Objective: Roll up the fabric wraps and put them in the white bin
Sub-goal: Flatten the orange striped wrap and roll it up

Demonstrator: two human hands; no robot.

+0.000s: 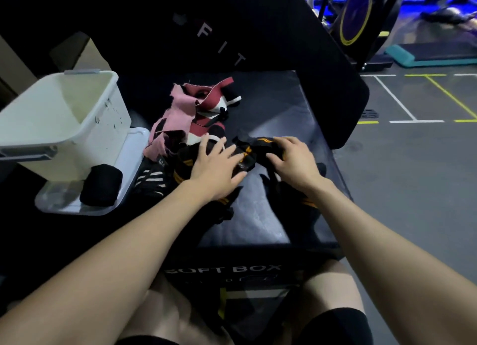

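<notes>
Head view. We see the left hand (215, 161) laid flat, fingers spread, pressing on a black wrap (247, 158) with orange stripes that lies on the black soft box (278, 112). The right hand (291, 158) rests on the same wrap's far end, its fingers curled down over the cloth — whether it pinches the cloth or only presses it we cannot tell. The wrap runs between the two hands and trails toward us over the box top, partly hidden by both forearms.

Just behind the left hand lies a loose heap of wraps (188, 109) — pink, dark red and white, tangled together. Beside the left forearm, a black wrap with pale stripes (151, 180) lies unrolled.

The white bin (64, 117) stands tilted at the left, well apart from the hands, its mouth turned toward the heap; it rests on a clear lid (129, 164). A black roll (102, 184) lies on that lid, touching the bin's lower wall, outside the bin.

A black panel (258, 29) lettered "FIT" leans behind the box.
</notes>
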